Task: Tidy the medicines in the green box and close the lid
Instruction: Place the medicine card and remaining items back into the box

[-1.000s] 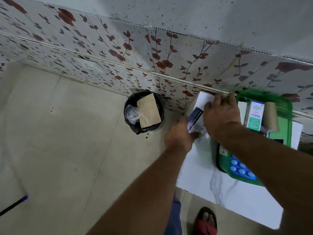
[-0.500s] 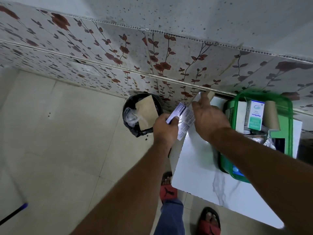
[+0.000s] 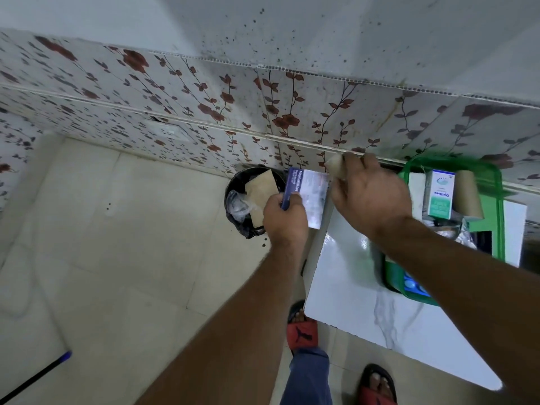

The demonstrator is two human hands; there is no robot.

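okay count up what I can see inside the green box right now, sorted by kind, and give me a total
Green-and-white carton: 1
Brown cardboard tube: 1
White box: 1
Blue blister pack: 1
Silver foil strip: 1
Total: 5 visible in the green box; my right arm hides the rest.

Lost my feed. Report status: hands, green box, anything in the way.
Left hand shut on medicine carton, over bin. Right hand shut on beige roll. Green box open, medicines inside. Nothing blocking.
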